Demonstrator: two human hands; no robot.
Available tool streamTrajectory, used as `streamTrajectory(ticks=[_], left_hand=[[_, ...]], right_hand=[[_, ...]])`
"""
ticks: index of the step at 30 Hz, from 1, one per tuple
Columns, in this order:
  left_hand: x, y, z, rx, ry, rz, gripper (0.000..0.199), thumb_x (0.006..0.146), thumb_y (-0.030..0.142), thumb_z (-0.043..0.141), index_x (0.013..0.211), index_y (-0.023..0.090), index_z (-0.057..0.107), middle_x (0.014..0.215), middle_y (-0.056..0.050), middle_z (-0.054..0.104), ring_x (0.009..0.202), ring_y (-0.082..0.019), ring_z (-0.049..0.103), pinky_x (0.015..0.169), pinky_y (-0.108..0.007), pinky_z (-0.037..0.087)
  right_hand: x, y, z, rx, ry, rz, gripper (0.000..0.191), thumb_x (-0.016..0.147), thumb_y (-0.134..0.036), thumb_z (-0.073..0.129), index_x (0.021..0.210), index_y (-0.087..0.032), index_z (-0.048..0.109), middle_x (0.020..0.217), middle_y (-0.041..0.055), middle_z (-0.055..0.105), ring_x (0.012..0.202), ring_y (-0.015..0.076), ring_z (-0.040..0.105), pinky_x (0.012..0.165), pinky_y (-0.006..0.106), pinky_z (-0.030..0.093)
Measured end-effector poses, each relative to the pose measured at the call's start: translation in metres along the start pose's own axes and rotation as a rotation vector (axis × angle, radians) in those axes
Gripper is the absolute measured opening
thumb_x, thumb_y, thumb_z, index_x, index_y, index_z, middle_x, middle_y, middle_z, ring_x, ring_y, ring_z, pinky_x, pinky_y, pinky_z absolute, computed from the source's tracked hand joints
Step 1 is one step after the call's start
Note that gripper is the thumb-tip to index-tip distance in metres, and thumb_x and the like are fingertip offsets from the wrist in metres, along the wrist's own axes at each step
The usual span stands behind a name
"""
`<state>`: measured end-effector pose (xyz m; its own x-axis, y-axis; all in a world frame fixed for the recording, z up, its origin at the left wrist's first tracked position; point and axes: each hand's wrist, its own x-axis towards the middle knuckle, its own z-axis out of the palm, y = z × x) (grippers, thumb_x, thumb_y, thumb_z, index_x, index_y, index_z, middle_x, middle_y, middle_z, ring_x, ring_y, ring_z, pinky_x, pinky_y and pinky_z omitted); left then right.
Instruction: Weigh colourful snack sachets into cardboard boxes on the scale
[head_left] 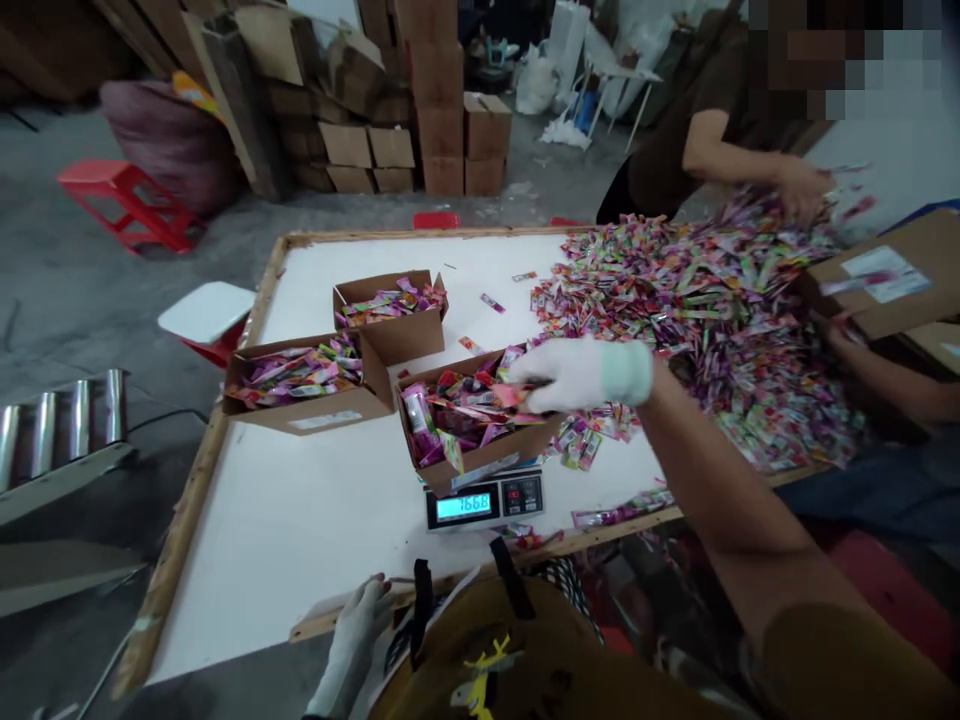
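Note:
My right hand (559,375), in a white glove with a pale green cuff, reaches over the rim of an open cardboard box (480,462). Its fingers are closed on a small pink packet (511,394) above the box's contents. Colourful stick-shaped packets (424,420) fill this box, which sits on a digital scale (484,503). The lit display seems to read 766.8, though it is slightly blurred. My left hand (361,615), also gloved in white, rests at the table's near wooden edge, fingers stretched out and holding nothing visible.
Two more filled boxes, a nearer one (315,408) and a farther one (409,335), stand left on the white table (255,540). A large packet heap (697,310) covers its right side. Opposite, a person (720,150) handles packets; another person's arm (892,370) is at a carton (892,275).

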<state>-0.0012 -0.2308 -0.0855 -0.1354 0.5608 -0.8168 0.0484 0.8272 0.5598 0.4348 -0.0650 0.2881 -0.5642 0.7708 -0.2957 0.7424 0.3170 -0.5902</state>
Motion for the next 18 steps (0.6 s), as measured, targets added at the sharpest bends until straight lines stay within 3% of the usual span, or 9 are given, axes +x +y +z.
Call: streamTrajectory(ticks=[2, 5, 8, 12, 15, 18], left_hand=[[-0.004, -0.001, -0.001, -0.052, 0.014, -0.027, 0.034, 0.085, 0.038, 0.061, 0.115, 0.023, 0.058, 0.13, -0.021, 0.07, 0.124, -0.035, 0.071, 0.105, -0.044, 0.057], [-0.014, -0.005, -0.007, -0.146, 0.057, -0.084, 0.028, 0.085, 0.035, 0.061, 0.111, 0.025, 0.059, 0.129, -0.02, 0.072, 0.127, -0.035, 0.07, 0.107, -0.044, 0.057], [-0.024, -0.007, -0.016, -0.224, 0.126, -0.108, 0.022, 0.093, 0.038, 0.057, 0.109, 0.023, 0.061, 0.124, -0.021, 0.072, 0.129, -0.034, 0.069, 0.108, -0.045, 0.056], [-0.028, 0.007, -0.026, -0.288, 0.171, -0.084, 0.018, 0.097, 0.033, 0.056, 0.108, 0.02, 0.062, 0.123, -0.019, 0.071, 0.117, -0.03, 0.074, 0.107, -0.045, 0.057], [-0.024, 0.038, -0.024, -0.292, 0.165, -0.007, 0.02, 0.095, 0.029, 0.06, 0.112, 0.019, 0.065, 0.116, -0.012, 0.073, 0.102, -0.022, 0.076, 0.108, -0.043, 0.056], [-0.024, 0.08, -0.011, -0.296, 0.124, 0.1, 0.025, 0.091, 0.031, 0.064, 0.111, 0.016, 0.067, 0.11, -0.01, 0.073, 0.095, -0.021, 0.075, 0.109, -0.047, 0.054]], right_hand=[[0.037, -0.005, -0.002, -0.045, -0.059, -0.013, 0.01, 0.076, -0.021, 0.072, 0.086, -0.019, 0.07, 0.077, -0.002, 0.069, 0.07, 0.0141, 0.059, 0.065, 0.025, 0.044], [0.054, 0.004, 0.002, -0.047, 0.149, -0.072, 0.036, 0.076, -0.03, 0.078, 0.11, -0.017, 0.075, 0.1, 0.0032, 0.076, 0.086, 0.0184, 0.066, 0.077, 0.028, 0.051], [0.026, 0.024, 0.006, -0.012, 0.41, -0.072, 0.042, 0.087, -0.039, 0.071, 0.122, -0.016, 0.073, 0.103, 0.0054, 0.077, 0.09, 0.0193, 0.068, 0.083, 0.031, 0.053], [-0.028, 0.047, 0.013, -0.022, 0.608, 0.063, 0.035, 0.09, -0.04, 0.069, 0.116, -0.016, 0.074, 0.088, 0.0038, 0.076, 0.077, 0.0186, 0.068, 0.076, 0.032, 0.055], [-0.051, 0.046, 0.018, -0.094, 0.746, 0.082, 0.034, 0.09, -0.038, 0.07, 0.117, -0.018, 0.074, 0.097, 0.0063, 0.077, 0.082, 0.0209, 0.07, 0.078, 0.034, 0.058], [-0.057, 0.034, 0.018, -0.17, 0.797, 0.044, 0.034, 0.09, -0.037, 0.071, 0.12, -0.02, 0.073, 0.104, 0.0074, 0.077, 0.09, 0.0231, 0.071, 0.084, 0.037, 0.059]])
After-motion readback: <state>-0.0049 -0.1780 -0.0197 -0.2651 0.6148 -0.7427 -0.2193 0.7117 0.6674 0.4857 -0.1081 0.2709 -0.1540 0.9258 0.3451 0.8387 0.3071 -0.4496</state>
